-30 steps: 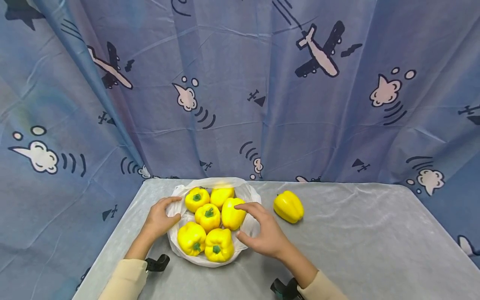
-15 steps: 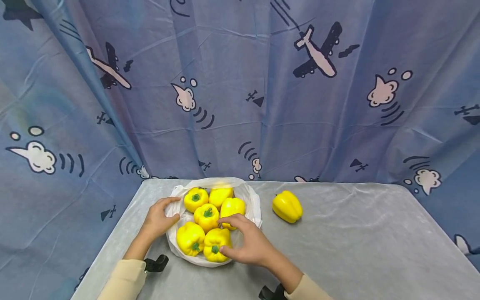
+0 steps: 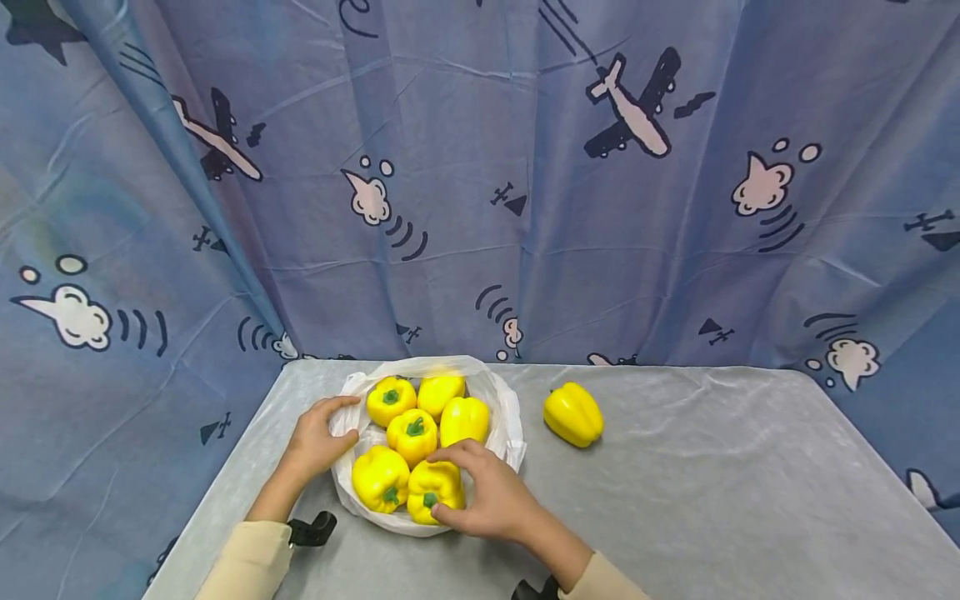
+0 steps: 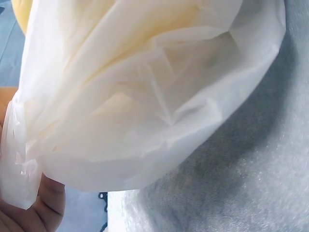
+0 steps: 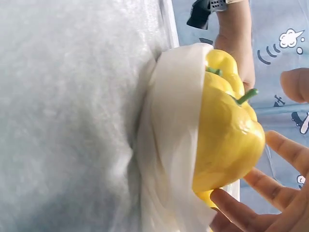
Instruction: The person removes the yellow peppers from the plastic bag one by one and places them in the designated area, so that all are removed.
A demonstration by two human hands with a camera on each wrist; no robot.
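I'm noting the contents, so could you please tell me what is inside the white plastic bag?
Six blocky yellow bell peppers, some showing green stems, are visible inside the open white plastic bag. Anything beneath them is covered and cannot be seen.

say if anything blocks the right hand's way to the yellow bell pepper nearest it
Nothing visible does: the right hand is at the blocky yellow bell pepper, uncovered on top in the open white plastic bag.

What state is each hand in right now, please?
Left hand: holding the edge of the white, thin plastic bag.
Right hand: open around the glossy, blocky yellow bell pepper, not gripping it.
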